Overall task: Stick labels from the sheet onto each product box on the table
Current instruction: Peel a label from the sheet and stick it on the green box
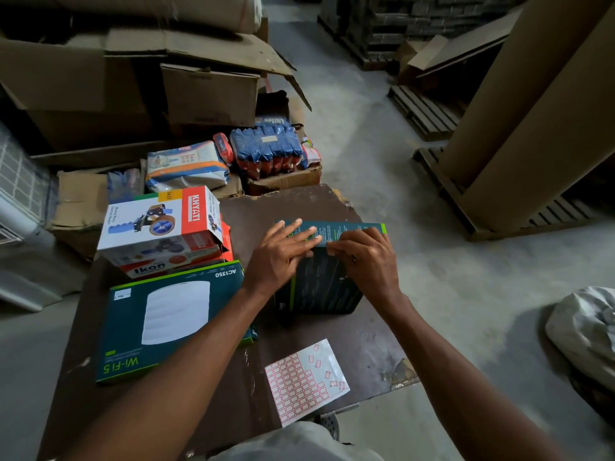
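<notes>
A worker is pressing a label onto a dark teal product box (327, 271) standing near the middle of the counter (299, 204), w/ the label sheet (304, 380) lying flat at the near edge, well apart from the box. Risk from here, as a judgement: the box is standing on a narrow side and leaning, so a hard push near its top edge could be tipping it away or skewing the label; the sheet, sitting close to the counter's edge, could be slipping off if an arm brushes it. Left hand (283, 251) is lying flat, fingers straight and spread, pressing the box's upper face, grip open and holding nothing. Right hand (362, 257) is curling its fingers over the top edge, fingertips pinching at the spot where the label seems to be; the label itself is too small to make out. Both forearms are reaching fwd from the near side. Wi-Fi box (173, 317) and tape-dispenser box (159, 224) are sitting to the left.
</notes>
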Demonstrator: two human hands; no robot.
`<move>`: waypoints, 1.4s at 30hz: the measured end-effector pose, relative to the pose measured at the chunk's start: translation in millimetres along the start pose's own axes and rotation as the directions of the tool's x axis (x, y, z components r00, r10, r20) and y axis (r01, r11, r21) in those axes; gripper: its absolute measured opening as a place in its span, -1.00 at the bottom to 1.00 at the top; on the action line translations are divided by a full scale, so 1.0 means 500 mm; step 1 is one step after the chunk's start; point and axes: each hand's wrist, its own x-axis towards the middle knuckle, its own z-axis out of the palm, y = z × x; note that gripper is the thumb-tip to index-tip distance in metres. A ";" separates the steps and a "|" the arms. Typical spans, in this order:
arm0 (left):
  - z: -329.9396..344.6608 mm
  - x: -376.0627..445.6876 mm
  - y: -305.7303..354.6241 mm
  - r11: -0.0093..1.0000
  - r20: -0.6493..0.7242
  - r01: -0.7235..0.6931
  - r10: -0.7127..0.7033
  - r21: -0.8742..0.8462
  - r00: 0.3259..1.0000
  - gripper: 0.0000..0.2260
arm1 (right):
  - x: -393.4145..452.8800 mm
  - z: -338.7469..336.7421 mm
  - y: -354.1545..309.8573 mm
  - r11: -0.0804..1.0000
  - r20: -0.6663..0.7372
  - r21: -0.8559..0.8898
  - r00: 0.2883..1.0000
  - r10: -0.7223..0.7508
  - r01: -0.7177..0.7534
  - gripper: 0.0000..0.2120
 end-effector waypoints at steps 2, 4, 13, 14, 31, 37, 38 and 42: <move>0.004 -0.005 0.004 1.000 -0.016 0.008 -0.008 0.007 1.000 -0.58 | 0.001 0.000 -0.005 1.000 0.015 0.006 1.000 0.009 -0.009 -0.85; 0.007 -0.007 0.008 0.999 -0.030 0.040 -0.041 -0.013 0.999 -0.60 | -0.001 0.002 -0.004 0.999 0.051 0.010 0.997 0.049 -0.050 -0.84; 0.016 -0.040 0.029 0.995 -0.107 0.096 -0.096 -0.004 0.990 -0.38 | -0.004 0.018 -0.053 0.955 0.284 -0.275 0.939 0.192 -0.112 -0.44; 0.015 -0.044 0.033 0.990 -0.144 0.138 -0.141 -0.029 0.979 -0.31 | -0.008 0.022 -0.053 0.954 0.288 -0.272 0.935 0.206 -0.127 -0.43; 0.124 -0.139 -0.053 0.621 0.287 0.642 -0.580 -0.450 0.762 -0.08 | 0.017 0.022 -0.050 0.954 0.372 -0.281 0.904 0.212 -0.108 -0.24; 0.127 -0.102 -0.065 0.620 0.272 0.616 -0.563 -0.486 0.781 -0.31 | 0.007 -0.029 0.032 0.961 0.323 -0.207 0.914 0.245 -0.184 -0.22; 0.123 -0.085 -0.061 0.660 0.276 0.590 -0.525 -0.464 0.805 -0.32 | 0.004 -0.039 0.057 0.964 0.309 -0.178 0.919 0.246 -0.199 -0.22; 0.130 -0.034 -0.051 0.785 0.246 0.482 -0.416 -0.389 0.876 -0.28 | -0.018 -0.057 0.146 0.936 0.331 -0.005 0.882 0.334 -0.352 -0.22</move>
